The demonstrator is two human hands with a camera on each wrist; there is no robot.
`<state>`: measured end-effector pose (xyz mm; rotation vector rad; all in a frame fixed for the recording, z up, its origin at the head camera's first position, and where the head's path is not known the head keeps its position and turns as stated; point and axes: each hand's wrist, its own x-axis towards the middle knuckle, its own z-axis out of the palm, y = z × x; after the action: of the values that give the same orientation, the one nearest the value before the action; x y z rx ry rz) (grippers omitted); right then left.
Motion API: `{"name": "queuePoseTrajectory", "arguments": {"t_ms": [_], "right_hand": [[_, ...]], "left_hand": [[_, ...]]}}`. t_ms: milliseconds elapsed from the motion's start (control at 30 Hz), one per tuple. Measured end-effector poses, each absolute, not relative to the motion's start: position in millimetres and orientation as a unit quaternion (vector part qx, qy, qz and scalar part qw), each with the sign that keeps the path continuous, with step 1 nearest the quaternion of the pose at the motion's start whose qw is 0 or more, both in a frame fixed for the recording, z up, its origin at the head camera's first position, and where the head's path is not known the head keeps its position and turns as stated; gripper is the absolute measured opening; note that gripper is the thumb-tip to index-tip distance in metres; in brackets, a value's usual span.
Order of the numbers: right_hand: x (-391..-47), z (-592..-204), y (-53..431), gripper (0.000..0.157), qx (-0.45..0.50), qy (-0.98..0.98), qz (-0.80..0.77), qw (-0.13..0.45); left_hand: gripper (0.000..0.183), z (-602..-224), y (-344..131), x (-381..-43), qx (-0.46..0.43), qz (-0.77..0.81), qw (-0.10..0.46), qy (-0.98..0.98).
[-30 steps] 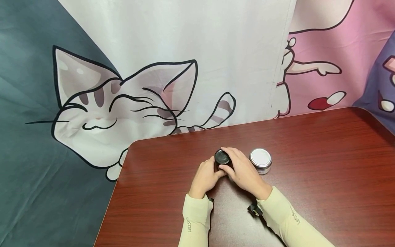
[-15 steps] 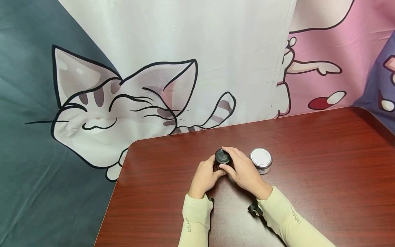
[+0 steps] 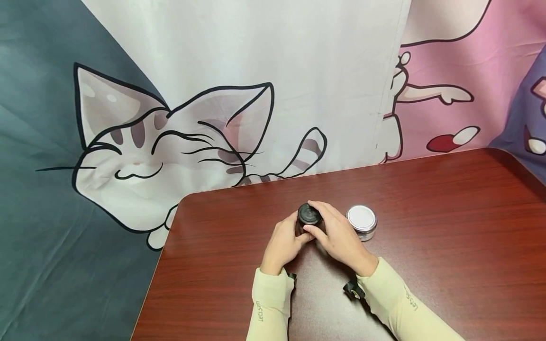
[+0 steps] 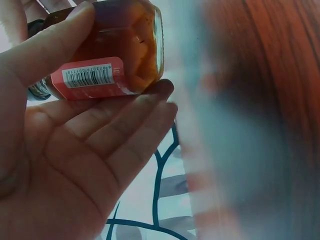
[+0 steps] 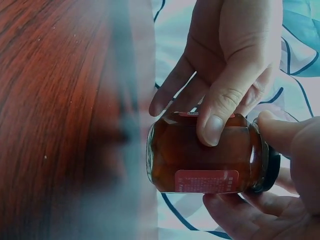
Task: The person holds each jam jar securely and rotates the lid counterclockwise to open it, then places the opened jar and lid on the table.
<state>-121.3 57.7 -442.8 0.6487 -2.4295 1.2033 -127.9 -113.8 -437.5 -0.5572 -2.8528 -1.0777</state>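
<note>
A glass jar (image 5: 200, 155) of amber-brown contents, with a red label and a barcode, is held between both hands. My left hand (image 3: 282, 244) grips the jar's body, thumb on one side and fingers along the other, as the left wrist view shows. The black lid (image 3: 309, 214) faces up in the head view, and my right hand (image 3: 341, 237) holds it at the rim between thumb and fingers. In both wrist views the jar's base appears apart from the tabletop. Right of the right hand stands a round tin (image 3: 361, 219) with a white lid.
The reddish-brown wooden table (image 3: 443, 227) stretches well to the right, with its left edge near the left arm. Behind it hangs a cloth (image 3: 350, 85) printed with cartoon cats.
The lid has shifted very slightly up and right in the head view, and the fingers on it with it. Both hands keep their hold; the tin stays in place.
</note>
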Motion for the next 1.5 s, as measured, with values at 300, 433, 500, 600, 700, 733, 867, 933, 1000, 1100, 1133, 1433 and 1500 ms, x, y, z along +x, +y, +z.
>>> {"name": "queuePoseTrajectory", "arguments": {"t_ms": [300, 433, 500, 600, 700, 733, 867, 933, 1000, 1100, 1133, 1433, 1500], "right_hand": [[-121.8, -441.3, 58.4, 0.056, 0.226, -0.851, 0.439, 0.177], [-121.5, -439.6, 58.6, 0.056, 0.221, -0.85, 0.441, 0.184], [-121.0, -438.7, 58.3, 0.056, 0.218, -0.849, 0.444, 0.187], [-119.9, -437.8, 57.4, 0.057, 0.212, -0.846, 0.451, 0.19], [-119.0, -436.7, 56.2, 0.058, 0.204, -0.844, 0.456, 0.194], [-118.7, -436.4, 55.9, 0.058, 0.201, -0.844, 0.457, 0.196], [-118.6, -436.0, 54.9, 0.058, 0.194, -0.845, 0.457, 0.199], [-118.4, -436.2, 54.7, 0.059, 0.189, -0.847, 0.457, 0.197], [-118.4, -436.1, 54.2, 0.06, 0.182, -0.848, 0.457, 0.196], [-117.9, -434.6, 53.8, 0.063, 0.169, -0.85, 0.459, 0.195], [-117.6, -434.0, 53.6, 0.065, 0.164, -0.851, 0.46, 0.195], [-115.7, -432.2, 51.3, 0.061, 0.14, -0.854, 0.456, 0.208], [-115.2, -432.6, 51.2, 0.061, 0.139, -0.854, 0.454, 0.215]], "left_hand": [[0.046, -436.8, -110.2, -128.0, -0.171, -0.372, 0.023, -0.912], [0.048, -437.3, -106.5, -127.6, -0.163, -0.371, 0.039, -0.913], [0.052, -438.0, -104.4, -127.5, -0.157, -0.367, 0.05, -0.916], [0.058, -439.2, -101.6, -127.4, -0.143, -0.364, 0.066, -0.918], [0.062, -439.9, -99.8, -127.2, -0.13, -0.363, 0.083, -0.919], [0.062, -440.0, -99.5, -127.2, -0.127, -0.362, 0.089, -0.919], [0.059, -440.5, -99.9, -127.4, -0.123, -0.35, 0.111, -0.922], [0.058, -440.3, -100.5, -127.7, -0.126, -0.343, 0.122, -0.923], [0.056, -440.0, -100.8, -127.9, -0.132, -0.339, 0.133, -0.922], [0.055, -438.4, -100.4, -128.0, -0.138, -0.333, 0.147, -0.921], [0.055, -437.6, -100.0, -127.9, -0.139, -0.33, 0.15, -0.922], [0.05, -436.7, -96.1, -125.7, -0.12, -0.304, 0.15, -0.933], [0.048, -437.1, -95.6, -125.5, -0.116, -0.298, 0.154, -0.935]]}}
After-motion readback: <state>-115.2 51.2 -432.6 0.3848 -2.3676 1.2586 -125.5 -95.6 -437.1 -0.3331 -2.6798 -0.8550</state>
